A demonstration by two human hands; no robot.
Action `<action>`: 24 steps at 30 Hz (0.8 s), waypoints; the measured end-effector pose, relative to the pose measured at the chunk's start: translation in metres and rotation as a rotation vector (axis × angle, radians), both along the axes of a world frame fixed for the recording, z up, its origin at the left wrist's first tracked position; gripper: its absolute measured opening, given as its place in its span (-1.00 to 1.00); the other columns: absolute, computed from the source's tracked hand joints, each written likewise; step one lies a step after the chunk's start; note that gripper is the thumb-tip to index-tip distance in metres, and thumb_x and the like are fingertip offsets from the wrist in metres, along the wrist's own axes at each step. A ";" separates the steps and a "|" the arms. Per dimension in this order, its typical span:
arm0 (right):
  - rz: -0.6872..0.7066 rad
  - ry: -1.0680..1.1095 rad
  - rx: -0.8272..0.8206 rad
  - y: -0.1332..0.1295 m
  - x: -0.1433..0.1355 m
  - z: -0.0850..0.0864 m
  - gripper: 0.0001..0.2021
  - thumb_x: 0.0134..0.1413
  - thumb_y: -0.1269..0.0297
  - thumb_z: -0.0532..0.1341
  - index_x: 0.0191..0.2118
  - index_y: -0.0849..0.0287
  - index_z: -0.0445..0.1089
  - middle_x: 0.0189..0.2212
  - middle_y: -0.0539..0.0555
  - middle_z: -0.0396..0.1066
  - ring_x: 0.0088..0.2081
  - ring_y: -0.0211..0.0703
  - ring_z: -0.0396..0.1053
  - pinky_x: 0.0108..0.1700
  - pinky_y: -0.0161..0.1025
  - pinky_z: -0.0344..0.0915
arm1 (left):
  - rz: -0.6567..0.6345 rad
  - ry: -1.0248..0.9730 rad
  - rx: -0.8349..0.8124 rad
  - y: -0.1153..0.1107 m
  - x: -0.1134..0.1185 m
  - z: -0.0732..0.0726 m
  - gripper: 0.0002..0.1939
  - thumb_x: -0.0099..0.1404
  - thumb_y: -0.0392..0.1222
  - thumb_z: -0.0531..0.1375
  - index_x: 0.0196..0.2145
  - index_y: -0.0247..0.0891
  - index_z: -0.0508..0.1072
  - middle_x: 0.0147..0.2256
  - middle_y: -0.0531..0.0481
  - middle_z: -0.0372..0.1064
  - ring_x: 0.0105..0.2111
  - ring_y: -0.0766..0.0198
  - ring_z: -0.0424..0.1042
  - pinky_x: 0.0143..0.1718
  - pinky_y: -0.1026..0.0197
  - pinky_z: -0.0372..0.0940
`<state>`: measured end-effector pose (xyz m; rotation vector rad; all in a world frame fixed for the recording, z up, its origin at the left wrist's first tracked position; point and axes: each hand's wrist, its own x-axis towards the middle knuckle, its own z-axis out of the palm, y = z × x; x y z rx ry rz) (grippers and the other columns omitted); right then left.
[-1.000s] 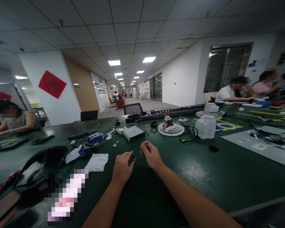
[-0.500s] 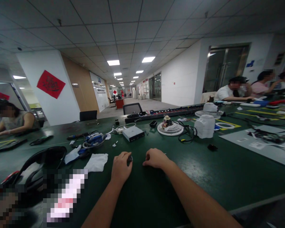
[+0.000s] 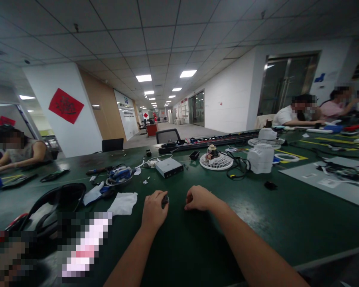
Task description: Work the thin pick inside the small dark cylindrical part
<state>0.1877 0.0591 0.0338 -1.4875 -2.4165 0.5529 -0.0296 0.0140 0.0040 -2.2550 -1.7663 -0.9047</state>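
My left hand [image 3: 154,209] is closed around a small dark round object [image 3: 165,200] with a shiny rim, too small to identify. Just to its right, over the green table [image 3: 179,247], my right hand [image 3: 199,198] has its fingers curled and pinched together; whatever they hold, if anything, is hidden. Beyond both hands sits a silver optical disc drive [image 3: 169,167] with a black front. A white cloth [image 3: 123,203] lies left of my left hand.
A white fan grille with a motor [image 3: 217,159] and a white plastic housing [image 3: 260,158] stand farther back. Black headphones [image 3: 56,199] lie at the left, a grey panel [image 3: 326,175] at the right. People sit at the far left [image 3: 26,149] and far right [image 3: 299,111].
My right hand has shifted slightly right, widening the gap to my left hand. The left hand keeps its grip on the small dark object. The whole view has moved a little.
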 end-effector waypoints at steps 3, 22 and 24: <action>0.040 0.065 0.074 0.000 -0.007 -0.005 -0.84 -0.11 0.35 0.39 -0.31 0.03 0.62 -0.37 0.02 0.59 -0.33 -0.12 0.49 -0.32 -0.30 0.28 | -0.013 -0.005 0.010 0.001 -0.001 -0.001 -0.63 0.24 -0.34 0.20 0.02 -0.21 0.48 -0.06 -0.08 0.46 -0.08 0.08 0.43 -0.01 0.03 0.25; -0.039 0.349 0.325 -0.006 -0.033 -0.012 -0.87 0.09 0.30 0.32 -0.21 0.10 0.57 -0.31 0.09 0.47 -0.30 -0.14 0.42 -0.22 -0.24 0.30 | -0.147 0.004 0.039 0.001 0.000 -0.003 -0.63 0.21 -0.37 0.22 -0.02 -0.20 0.49 -0.09 -0.08 0.49 -0.10 0.09 0.45 -0.05 0.03 0.27; 0.011 0.371 0.333 -0.006 -0.034 -0.012 -0.92 0.07 0.32 0.34 -0.28 0.08 0.58 -0.31 0.06 0.48 -0.25 -0.15 0.41 -0.18 -0.25 0.29 | -0.169 0.008 0.044 -0.001 0.002 -0.001 -0.65 0.21 -0.37 0.23 -0.04 -0.19 0.50 -0.10 -0.07 0.49 -0.11 0.09 0.46 -0.06 0.04 0.28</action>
